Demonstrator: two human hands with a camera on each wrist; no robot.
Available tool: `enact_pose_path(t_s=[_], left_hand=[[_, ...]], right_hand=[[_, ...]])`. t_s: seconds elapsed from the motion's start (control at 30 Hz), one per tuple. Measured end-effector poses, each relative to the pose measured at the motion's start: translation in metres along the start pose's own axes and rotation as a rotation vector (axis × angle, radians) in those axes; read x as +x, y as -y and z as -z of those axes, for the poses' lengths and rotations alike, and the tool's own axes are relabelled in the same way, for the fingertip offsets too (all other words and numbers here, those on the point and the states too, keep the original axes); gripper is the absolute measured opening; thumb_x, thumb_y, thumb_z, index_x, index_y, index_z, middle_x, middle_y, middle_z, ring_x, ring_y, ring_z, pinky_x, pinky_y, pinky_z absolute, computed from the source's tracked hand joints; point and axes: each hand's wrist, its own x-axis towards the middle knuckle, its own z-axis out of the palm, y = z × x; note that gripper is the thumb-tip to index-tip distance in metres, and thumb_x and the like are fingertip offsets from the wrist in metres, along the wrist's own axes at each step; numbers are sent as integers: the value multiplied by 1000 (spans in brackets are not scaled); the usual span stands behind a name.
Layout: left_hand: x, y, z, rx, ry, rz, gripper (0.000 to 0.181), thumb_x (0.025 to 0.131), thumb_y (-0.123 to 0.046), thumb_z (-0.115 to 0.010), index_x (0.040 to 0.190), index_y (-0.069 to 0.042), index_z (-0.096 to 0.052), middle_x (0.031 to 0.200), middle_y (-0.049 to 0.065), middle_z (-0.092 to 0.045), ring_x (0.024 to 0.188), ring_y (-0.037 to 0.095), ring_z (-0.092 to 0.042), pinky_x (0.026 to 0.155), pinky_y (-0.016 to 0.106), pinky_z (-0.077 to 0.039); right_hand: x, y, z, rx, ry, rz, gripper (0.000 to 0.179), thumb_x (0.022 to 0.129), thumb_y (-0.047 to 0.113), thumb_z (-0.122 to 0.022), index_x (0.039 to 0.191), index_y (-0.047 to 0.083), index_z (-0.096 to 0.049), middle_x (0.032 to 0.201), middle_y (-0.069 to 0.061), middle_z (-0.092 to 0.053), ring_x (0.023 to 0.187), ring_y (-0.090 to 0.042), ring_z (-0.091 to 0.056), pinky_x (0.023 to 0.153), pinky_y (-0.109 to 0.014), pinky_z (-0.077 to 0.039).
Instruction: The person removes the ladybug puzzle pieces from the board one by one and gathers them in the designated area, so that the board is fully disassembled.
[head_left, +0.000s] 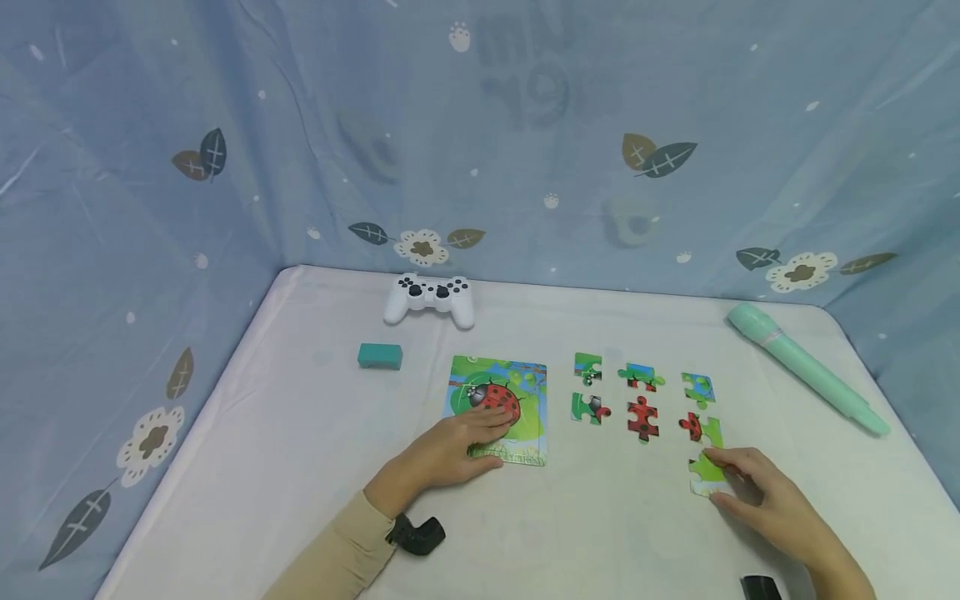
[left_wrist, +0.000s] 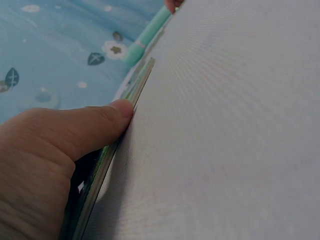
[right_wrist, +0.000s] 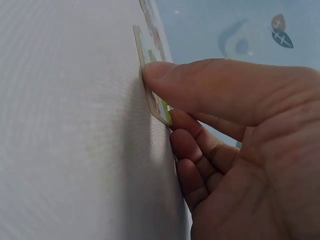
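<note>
My left hand [head_left: 459, 442] rests on a square ladybug picture board [head_left: 528, 417], fingers stretched over the printed ladybug. In the left wrist view the left thumb [left_wrist: 100, 127] touches the board's edge. At the right, my right hand [head_left: 772, 500] pinches a green corner puzzle piece [head_left: 707, 468] between thumb and fingers, close over the table; the right wrist view shows the thumb on the piece's edge [right_wrist: 159, 107]. Just beyond it lies a red and green piece [head_left: 692, 427]. A red ladybug-body piece [head_left: 642, 418] lies left of that.
More loose pieces lie in rows, among them a blue and green corner [head_left: 697, 387], a top piece [head_left: 641, 377] and two left-side pieces [head_left: 588, 367]. A white game controller [head_left: 430, 300], a teal block [head_left: 380, 356] and a mint-green microphone-shaped object [head_left: 806, 367] stand farther back.
</note>
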Motion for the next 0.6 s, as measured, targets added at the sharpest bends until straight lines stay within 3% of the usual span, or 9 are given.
enact_pose_path(t_s=[0.33,0.6], left_hand=[[-1,2,-1,13,-9,-11,54,90,-36,-63,136,-9,-52,145,1,-46,136,15,-40,115,34,-31],[-3,4,-4,-16,-48,-31,56,87,-36,-67,135,-9,-53,145,1,-46,136,17,-40,114,35,-32]], right_hand=[[0,-1,-1,20,-23,33,55,72,-1,-78,123,-2,-56,113,23,-51,99,15,-43,86,2,-29],[5,11,4,-3,-76,-45,52,76,5,-77,124,4,-56,113,27,-53,104,19,-40,84,3,-27]])
